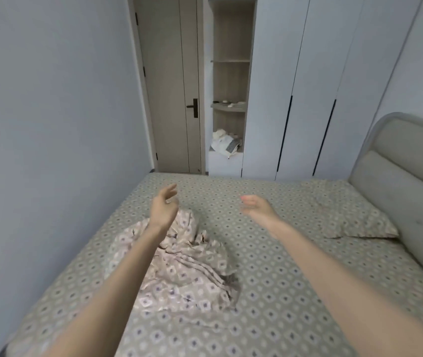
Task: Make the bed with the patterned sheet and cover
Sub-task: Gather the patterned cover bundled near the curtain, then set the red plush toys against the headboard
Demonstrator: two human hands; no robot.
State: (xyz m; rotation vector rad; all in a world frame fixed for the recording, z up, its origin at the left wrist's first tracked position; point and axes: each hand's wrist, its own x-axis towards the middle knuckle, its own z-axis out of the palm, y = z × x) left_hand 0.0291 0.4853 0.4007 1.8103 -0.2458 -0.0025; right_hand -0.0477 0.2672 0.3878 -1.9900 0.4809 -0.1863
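A green-grey patterned sheet (269,253) lies flat over the whole mattress. On it, left of centre, a pinkish patterned cover (187,274) sits crumpled in a heap. My left hand (165,204) hovers above the heap's far end, fingers relaxed, holding nothing. My right hand (255,204) is raised over the sheet to the right of the heap, fingers loose and empty. A pillow (347,210) in the same pattern as the sheet lies against the headboard at the right.
A padded beige headboard (406,176) stands along the right. The bare wall (50,124) runs close along the bed's left side. Beyond the far edge are a closed door (171,99), open shelves (231,99) with small items, and white wardrobe doors (308,99).
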